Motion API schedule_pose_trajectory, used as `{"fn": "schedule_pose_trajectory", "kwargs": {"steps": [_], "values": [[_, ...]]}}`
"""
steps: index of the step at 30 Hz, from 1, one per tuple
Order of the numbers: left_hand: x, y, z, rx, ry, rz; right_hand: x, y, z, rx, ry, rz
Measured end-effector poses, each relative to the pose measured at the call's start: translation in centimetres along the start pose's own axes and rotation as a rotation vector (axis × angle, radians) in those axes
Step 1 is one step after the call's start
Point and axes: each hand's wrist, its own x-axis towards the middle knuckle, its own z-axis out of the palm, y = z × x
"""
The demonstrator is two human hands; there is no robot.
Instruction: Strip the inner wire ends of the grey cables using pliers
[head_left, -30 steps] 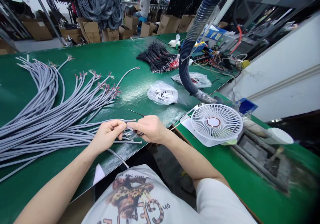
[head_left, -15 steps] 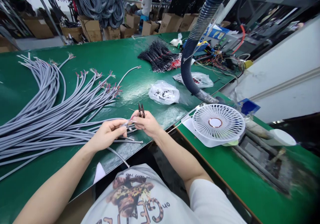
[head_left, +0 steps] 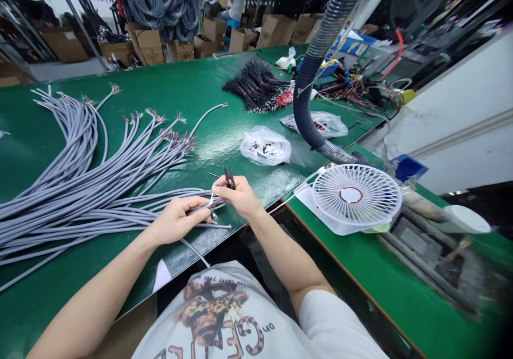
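Grey cable (head_left: 202, 207) is being pinched by the left hand (head_left: 176, 221) at 6 o'clock of the table (head_left: 192, 86); right hand (head_left: 240, 196) is clamping small cutters (head_left: 229, 178), so thin cores are risking being nicked.

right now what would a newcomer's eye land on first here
Probably the big fan of grey cables spread over the left of the green table. Next, the two hands at its near edge: the left hand pinches one cable end while the right hand holds small dark snips there. To the right sit a white fan and a dark ribbed hose curving down.
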Motion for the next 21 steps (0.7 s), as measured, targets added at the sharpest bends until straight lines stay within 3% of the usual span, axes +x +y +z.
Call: {"fn": "schedule_pose_trajectory", "kwargs": {"steps": [3, 5, 12, 16, 18, 21], "values": [[0.0, 0.1, 0.0, 0.002, 0.007, -0.020, 0.1, 0.7, -0.3, 0.128, -0.079, 0.118], [-0.1, 0.0, 0.1, 0.000, -0.012, -0.026, 0.0, 0.3, -1.0, 0.097, -0.177, 0.112], [-0.2, 0.1, 0.2, 0.113, -0.060, -0.034, 1.0, -3.1, -2.7, -0.452, -0.631, -0.166], [-0.3, 0.0, 0.2, 0.254, -0.108, -0.014, 1.8, -3.6, -1.9, -0.544, -0.807, -0.279], [-0.4, -0.2, 0.2, 0.322, -0.118, 0.064, 1.9, -3.4, -1.4, -0.475, -0.820, -0.297], [-0.5, -0.4, 0.0, 0.483, -0.003, 0.320, 1.7, -2.5, -0.5, -0.234, -0.658, -0.222]]}}
